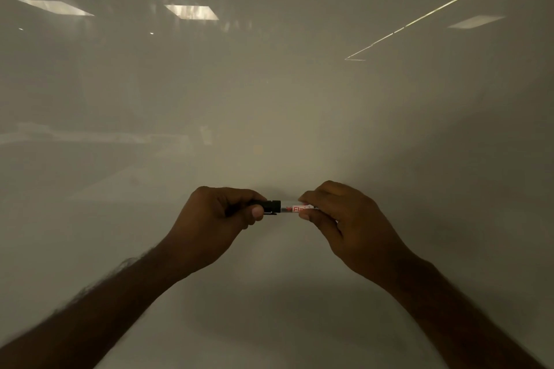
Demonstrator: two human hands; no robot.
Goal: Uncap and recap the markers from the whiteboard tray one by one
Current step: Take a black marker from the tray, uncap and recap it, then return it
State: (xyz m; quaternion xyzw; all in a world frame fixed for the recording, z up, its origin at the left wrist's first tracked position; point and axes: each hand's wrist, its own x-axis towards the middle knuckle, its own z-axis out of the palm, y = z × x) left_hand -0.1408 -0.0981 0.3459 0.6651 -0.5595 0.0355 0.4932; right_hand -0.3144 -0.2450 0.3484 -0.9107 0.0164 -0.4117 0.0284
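I hold one marker (295, 208) level in front of the whiteboard, between both hands. Its white barrel carries a red label. My left hand (215, 219) is closed around the black cap (272, 207), whose clip faces down. My right hand (344, 219) pinches the barrel's right part with thumb and fingers. The cap sits against the barrel; I cannot tell whether it is fully seated. The marker's tip and far end are hidden. The whiteboard tray is out of view.
A glossy whiteboard (269, 99) fills the whole view and reflects ceiling lights (192, 12) and a bright diagonal strip (449, 3). Both forearms reach in from the bottom corners.
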